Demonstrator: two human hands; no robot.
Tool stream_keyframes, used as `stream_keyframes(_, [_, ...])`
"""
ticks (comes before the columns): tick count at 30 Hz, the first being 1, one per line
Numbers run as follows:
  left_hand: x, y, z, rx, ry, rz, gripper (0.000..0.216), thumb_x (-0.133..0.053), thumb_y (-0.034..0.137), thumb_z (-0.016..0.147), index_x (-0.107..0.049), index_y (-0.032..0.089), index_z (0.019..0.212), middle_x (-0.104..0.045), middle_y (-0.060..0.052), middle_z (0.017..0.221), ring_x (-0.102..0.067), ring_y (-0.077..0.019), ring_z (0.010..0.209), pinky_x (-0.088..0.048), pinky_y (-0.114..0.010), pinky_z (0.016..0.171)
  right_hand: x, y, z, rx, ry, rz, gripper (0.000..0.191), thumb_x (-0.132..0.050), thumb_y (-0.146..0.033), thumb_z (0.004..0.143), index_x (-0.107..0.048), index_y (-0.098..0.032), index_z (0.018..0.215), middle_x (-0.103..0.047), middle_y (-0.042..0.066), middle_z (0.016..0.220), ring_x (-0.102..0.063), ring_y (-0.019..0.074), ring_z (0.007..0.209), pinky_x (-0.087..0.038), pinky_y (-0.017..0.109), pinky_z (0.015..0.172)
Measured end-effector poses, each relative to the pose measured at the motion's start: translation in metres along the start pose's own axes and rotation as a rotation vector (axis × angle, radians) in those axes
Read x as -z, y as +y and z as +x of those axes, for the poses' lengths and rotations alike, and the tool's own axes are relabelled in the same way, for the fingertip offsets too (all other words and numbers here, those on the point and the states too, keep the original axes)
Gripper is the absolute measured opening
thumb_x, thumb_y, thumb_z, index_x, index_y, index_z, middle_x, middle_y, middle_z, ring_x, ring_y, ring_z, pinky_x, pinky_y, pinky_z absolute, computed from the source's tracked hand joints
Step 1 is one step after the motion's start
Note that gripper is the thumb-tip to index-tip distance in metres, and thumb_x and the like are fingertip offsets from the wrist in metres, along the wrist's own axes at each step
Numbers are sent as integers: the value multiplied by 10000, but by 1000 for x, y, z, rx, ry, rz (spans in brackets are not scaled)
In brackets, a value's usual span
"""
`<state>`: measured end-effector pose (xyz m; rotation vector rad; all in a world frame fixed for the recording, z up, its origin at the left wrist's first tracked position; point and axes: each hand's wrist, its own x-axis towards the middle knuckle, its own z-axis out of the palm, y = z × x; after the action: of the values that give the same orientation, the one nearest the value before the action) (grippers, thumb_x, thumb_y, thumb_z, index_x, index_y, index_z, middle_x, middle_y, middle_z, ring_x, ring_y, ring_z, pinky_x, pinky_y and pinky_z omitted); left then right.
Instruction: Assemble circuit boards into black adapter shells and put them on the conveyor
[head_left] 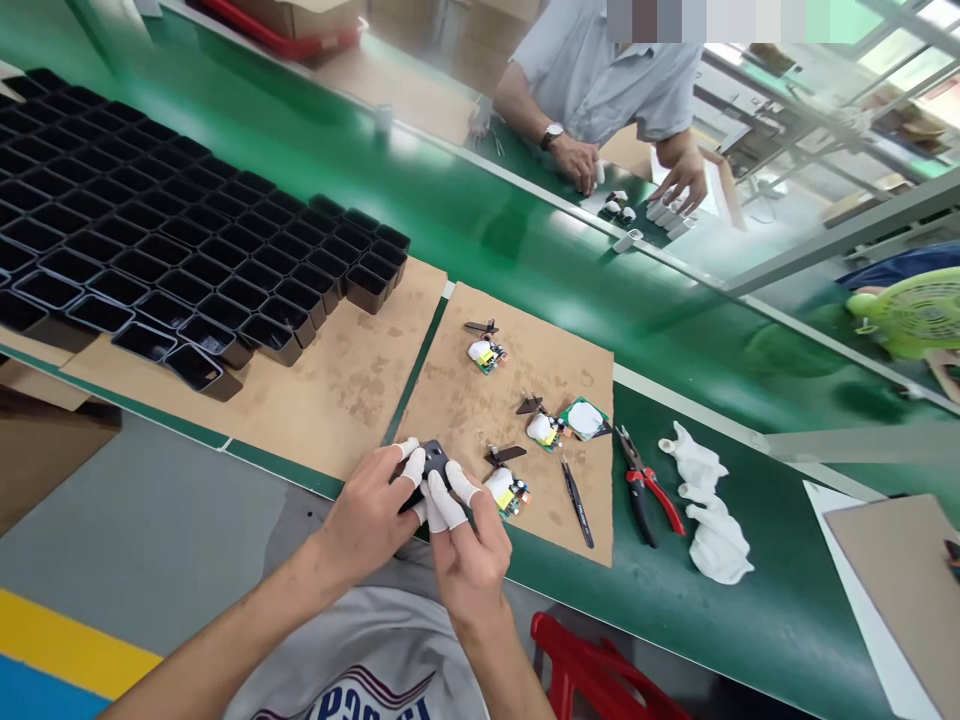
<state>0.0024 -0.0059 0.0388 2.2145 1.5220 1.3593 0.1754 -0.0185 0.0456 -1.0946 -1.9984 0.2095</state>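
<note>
Both of my hands hold one small black plastic housing (433, 465) just above the near edge of a brown cardboard sheet (457, 390). My left hand (371, 515) grips it from the left, and my right hand (466, 535) pinches it from below and the right. White finger cots cover my fingertips. Right beside my right hand lies a small circuit board assembly with a white part (505, 489). Two more such assemblies (487, 354) (543, 430) lie farther back on the same sheet.
Black compartment trays (150, 250) fill the left. Tweezers (577, 502), red-handled pliers (649, 490) and white gloves (709, 515) lie to the right on the green conveyor belt (480, 230). A person across the belt handles small parts (637, 210). A green fan (911, 310) stands at far right.
</note>
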Motion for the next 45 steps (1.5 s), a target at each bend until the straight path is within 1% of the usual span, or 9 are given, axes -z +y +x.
stream_keyframes(6, [11, 9, 7, -43, 70, -23, 372, -720, 94, 968, -664, 164, 1329, -776, -159, 1177, -790, -292, 1109, -705, -385, 955, 13, -8, 4, 32, 68, -41, 751, -695, -27, 1040, -543, -303, 1722, -813, 156, 1392, -792, 354, 1346, -741, 504, 1064])
stream_keyframes(12, [-9, -5, -4, 35, -6, -22, 369, -610, 32, 916, -678, 214, 1230, -785, -112, 1114, -809, -278, 984, -715, -375, 836, -5, 1, 8, 14, 11, -24, 570, -641, -48, 1077, -658, -243, 1612, -821, 176, 1206, -796, 350, 1313, -754, 501, 989])
stream_keyframes(17, [-12, -10, -11, 89, -26, -46, 536, -653, 48, 874, -640, 223, 1381, -808, -118, 1204, -825, -301, 1119, -728, -409, 925, -8, 6, 3, -47, -11, -29, 514, -675, -49, 1061, -730, -252, 1530, -784, 194, 1355, -810, 330, 1302, -747, 447, 1000])
stream_keyframes(20, [-7, -6, -12, 179, -39, -55, 699, -747, 153, 892, -531, 212, 1554, -795, -153, 1329, -820, -330, 1205, -731, -452, 967, -2, 2, 8, -77, 27, -15, 521, -683, -43, 1063, -735, -278, 1525, -802, 166, 1336, -831, 305, 1258, -743, 434, 1024])
stream_keyframes(23, [-3, -3, -16, 228, 34, -177, 823, -796, 305, 925, -421, 196, 1650, -746, -199, 1412, -787, -349, 1293, -692, -519, 1088, 8, -7, 19, -80, 115, -32, 611, -731, -32, 1042, -697, -331, 1574, -829, 126, 1307, -841, 291, 1232, -742, 441, 1048])
stream_keyframes(26, [-4, -6, -23, 208, 144, -290, 749, -687, 344, 996, -396, 191, 1670, -698, -228, 1442, -748, -351, 1343, -645, -574, 1150, 8, -10, 26, -52, 163, -74, 711, -776, -27, 1015, -639, -347, 1635, -838, 115, 1314, -839, 305, 1243, -740, 462, 1064])
stream_keyframes(29, [-8, -11, -27, 205, 207, -274, 681, -603, 373, 1038, -401, 204, 1666, -699, -222, 1416, -742, -348, 1324, -640, -592, 1141, -3, -4, 24, -30, 87, -75, 635, -689, -27, 1061, -642, -302, 1631, -837, 136, 1261, -826, 317, 1278, -747, 463, 1033])
stream_keyframes(37, [-8, -12, -20, 135, 158, -207, 593, -631, 344, 1028, -483, 219, 1588, -752, -174, 1301, -787, -325, 1189, -695, -507, 1005, -9, 4, 25, -137, 24, -45, 377, -698, -97, 1077, -805, -284, 1388, -808, 139, 1291, -843, 286, 1192, -755, 428, 974])
stream_keyframes(45, [-7, -10, -18, 146, 207, -205, 503, -589, 321, 1088, -502, 205, 1570, -727, -167, 1277, -767, -296, 1175, -696, -470, 984, 8, -9, 34, -69, 165, -58, 607, -800, -32, 997, -741, -331, 1522, -827, 111, 1326, -850, 287, 1189, -747, 426, 1021])
